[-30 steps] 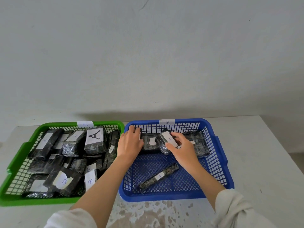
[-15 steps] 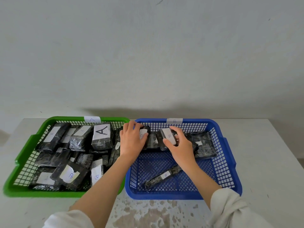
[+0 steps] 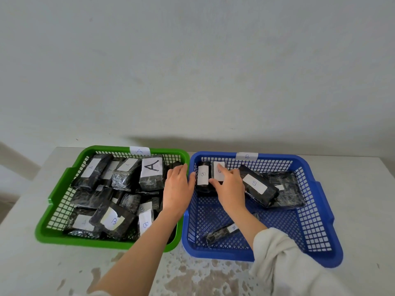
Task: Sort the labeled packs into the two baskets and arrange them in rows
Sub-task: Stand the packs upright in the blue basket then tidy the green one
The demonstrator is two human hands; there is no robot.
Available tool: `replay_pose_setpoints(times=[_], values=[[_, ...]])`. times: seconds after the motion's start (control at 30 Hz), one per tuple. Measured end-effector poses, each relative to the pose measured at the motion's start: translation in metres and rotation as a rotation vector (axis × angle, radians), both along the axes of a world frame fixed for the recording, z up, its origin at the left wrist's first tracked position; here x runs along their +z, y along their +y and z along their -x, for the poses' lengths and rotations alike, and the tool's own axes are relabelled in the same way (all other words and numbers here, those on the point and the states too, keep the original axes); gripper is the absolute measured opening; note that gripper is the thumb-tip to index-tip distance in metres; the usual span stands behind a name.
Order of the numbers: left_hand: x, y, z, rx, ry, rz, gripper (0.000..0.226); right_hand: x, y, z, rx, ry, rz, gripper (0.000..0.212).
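The left grip (image 3: 176,189) has come off the B-labelled pack (image 3: 202,176) and slid toward 9 o'clock. It now hangs over the seam between the green basket (image 3: 106,148) and the blue basket (image 3: 277,157), with its thumb just beside that pack. The right grip (image 3: 232,189) has carried the second pack (image 3: 217,175) toward 10 o'clock and holds it against the first. This has uncovered a tilted B pack (image 3: 255,184) at its 3 o'clock.

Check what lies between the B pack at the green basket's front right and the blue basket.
The left forearm crosses just right of that B pack, between it and the blue basket. The side walls of the green basket and blue basket stand there too.
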State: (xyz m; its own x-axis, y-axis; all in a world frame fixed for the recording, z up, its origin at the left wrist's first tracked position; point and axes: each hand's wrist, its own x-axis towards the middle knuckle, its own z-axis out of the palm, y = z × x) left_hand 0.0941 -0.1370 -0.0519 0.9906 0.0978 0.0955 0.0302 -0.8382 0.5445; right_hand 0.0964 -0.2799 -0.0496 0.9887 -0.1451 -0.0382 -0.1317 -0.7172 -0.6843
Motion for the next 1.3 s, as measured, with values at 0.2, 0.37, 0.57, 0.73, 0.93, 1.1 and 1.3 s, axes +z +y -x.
replay_pose_setpoints(times=[0.2,0.37,0.57,0.73,0.93,1.1,1.3], values=[[-0.002,-0.002,0.001,0.004,-0.008,0.020,0.047,0.002,-0.014,-0.013,0.116,0.069,-0.066,0.053],[0.001,-0.004,0.002,0.025,0.007,0.037,0.047,0.007,-0.027,0.008,0.154,-0.024,-0.009,0.039],[0.016,0.018,0.015,-0.038,0.035,-0.014,0.044,0.020,-0.008,0.042,0.277,-0.165,0.123,0.028],[0.023,0.083,0.047,-0.076,-0.119,-0.051,0.024,0.033,0.047,0.053,0.504,-0.193,0.089,0.029],[0.013,0.182,0.072,-0.195,0.064,-0.243,0.025,0.039,0.110,0.054,0.743,0.072,0.085,0.038],[0.017,0.230,0.069,-0.349,0.294,-0.144,0.038,0.021,0.146,0.054,0.778,0.330,0.367,0.079],[0.021,0.250,0.057,-0.479,0.458,-0.164,0.071,0.013,0.155,0.058,0.659,0.362,0.334,0.069]])
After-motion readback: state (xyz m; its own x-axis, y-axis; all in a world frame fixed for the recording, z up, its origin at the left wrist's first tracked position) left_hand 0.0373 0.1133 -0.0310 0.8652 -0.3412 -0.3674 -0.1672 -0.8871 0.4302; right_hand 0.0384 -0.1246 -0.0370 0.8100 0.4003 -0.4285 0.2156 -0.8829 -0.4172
